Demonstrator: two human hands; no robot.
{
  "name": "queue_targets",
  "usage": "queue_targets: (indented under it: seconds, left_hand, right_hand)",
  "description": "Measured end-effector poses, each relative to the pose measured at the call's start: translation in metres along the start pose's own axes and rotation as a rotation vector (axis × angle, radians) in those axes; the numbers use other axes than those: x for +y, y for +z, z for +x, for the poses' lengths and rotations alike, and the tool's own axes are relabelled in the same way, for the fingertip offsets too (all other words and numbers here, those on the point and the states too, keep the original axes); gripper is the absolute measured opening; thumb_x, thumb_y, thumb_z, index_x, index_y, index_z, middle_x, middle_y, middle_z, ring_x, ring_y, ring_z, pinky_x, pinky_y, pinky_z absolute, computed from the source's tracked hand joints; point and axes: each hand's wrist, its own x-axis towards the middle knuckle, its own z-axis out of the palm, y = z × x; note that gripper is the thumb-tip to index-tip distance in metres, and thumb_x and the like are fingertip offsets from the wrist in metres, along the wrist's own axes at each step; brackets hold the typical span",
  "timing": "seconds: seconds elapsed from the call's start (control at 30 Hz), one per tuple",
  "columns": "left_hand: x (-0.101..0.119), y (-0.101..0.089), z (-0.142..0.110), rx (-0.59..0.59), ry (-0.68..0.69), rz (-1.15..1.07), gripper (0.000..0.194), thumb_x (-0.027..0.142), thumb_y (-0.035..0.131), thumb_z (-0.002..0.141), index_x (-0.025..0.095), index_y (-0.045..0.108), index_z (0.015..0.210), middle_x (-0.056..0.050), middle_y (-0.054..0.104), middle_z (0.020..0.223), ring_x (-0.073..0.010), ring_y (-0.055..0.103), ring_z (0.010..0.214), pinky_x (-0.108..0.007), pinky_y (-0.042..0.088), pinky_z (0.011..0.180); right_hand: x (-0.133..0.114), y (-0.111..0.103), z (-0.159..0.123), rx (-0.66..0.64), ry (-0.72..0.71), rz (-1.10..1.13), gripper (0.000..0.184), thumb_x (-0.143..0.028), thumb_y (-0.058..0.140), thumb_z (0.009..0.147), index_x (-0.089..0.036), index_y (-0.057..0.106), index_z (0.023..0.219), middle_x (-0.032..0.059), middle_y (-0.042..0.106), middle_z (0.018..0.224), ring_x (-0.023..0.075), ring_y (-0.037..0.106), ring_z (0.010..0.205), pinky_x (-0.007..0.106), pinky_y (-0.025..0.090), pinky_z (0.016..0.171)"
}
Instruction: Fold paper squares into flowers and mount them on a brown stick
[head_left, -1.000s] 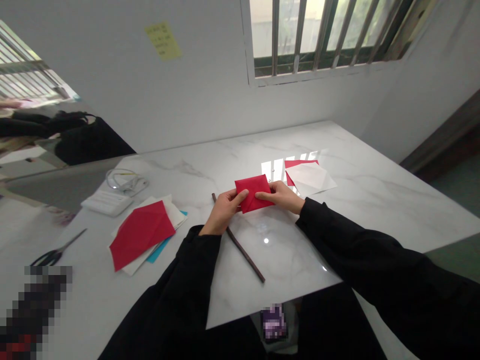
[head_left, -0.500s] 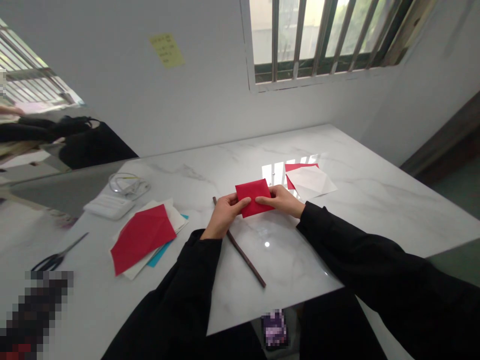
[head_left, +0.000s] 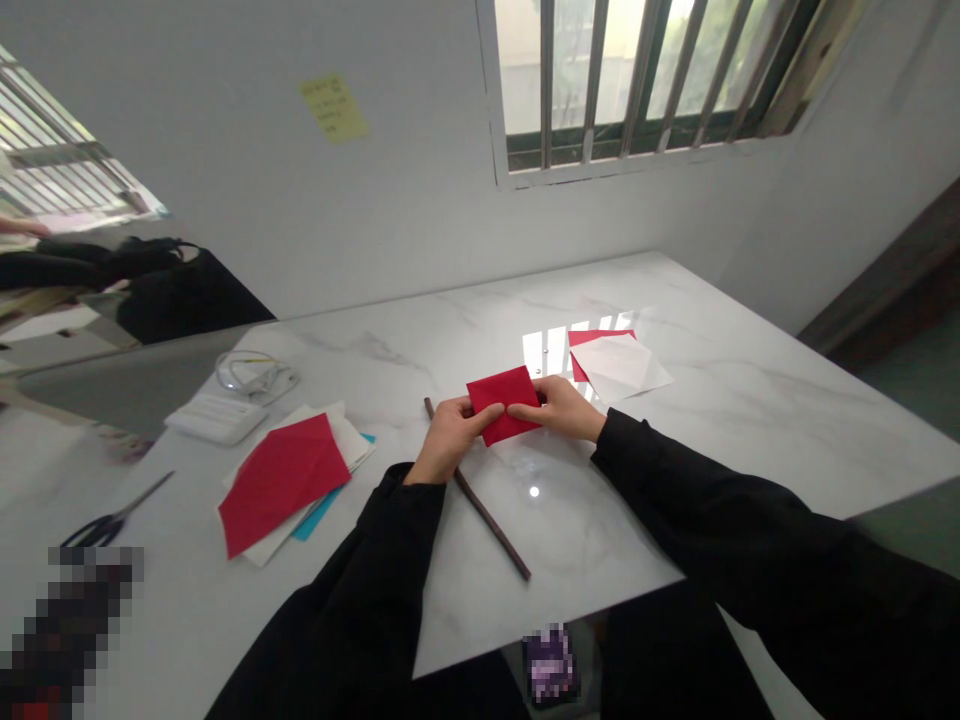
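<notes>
A folded red sheet of paper (head_left: 504, 392) is held up over the table between my two hands. My left hand (head_left: 454, 432) grips its left side, thumb on the front face and fingers behind. On the right side my right hand (head_left: 562, 408) pinches it the same way, and the two thumb tips nearly meet at the middle. Beneath my left wrist a thin brown stick (head_left: 491, 525) lies slantwise on the table. The fingers behind the paper are mostly hidden.
Left of my arm lies a pile of red, white and blue paper (head_left: 289, 480). Beyond it are scissors (head_left: 112, 522), a white box (head_left: 214, 417) and a coiled cable (head_left: 255, 370). White and red sheets (head_left: 622, 365) rest at the back right, below a barred window (head_left: 645, 80).
The red paper is tilted slightly differently, its left edge a little lower. Both hands keep their grip, and the thumbs are slightly closer together.
</notes>
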Motion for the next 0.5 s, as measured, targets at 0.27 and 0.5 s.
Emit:
queue_targets:
  seconds: [0.27,0.5]
  left_hand:
    - [0.001,-0.007,0.004,0.181,0.037,-0.086,0.053,0.05,0.096,0.063,0.01,0.08,0.094,-0.011,0.081,0.09,-0.0261,0.076,0.084,-0.04,0.06,0.086]
    - [0.003,-0.009,0.006,0.302,0.069,-0.176,0.052,0.049,0.097,0.061,0.01,0.076,0.091,-0.01,0.079,0.085,-0.0253,0.076,0.084,-0.041,0.061,0.085]
  right_hand:
    - [-0.001,-0.035,0.009,0.252,-0.083,-0.259,0.031,-0.046,0.061,0.102,-0.02,0.079,0.103,0.0042,0.078,0.086,0.0176,0.067,0.074,0.031,0.049,0.074]
    - [0.032,-0.057,0.018,0.371,0.01,-0.448,0.02,-0.034,0.076,0.091,-0.02,0.079,0.105,0.0056,0.079,0.089,0.0188,0.065,0.072,0.035,0.051,0.077]
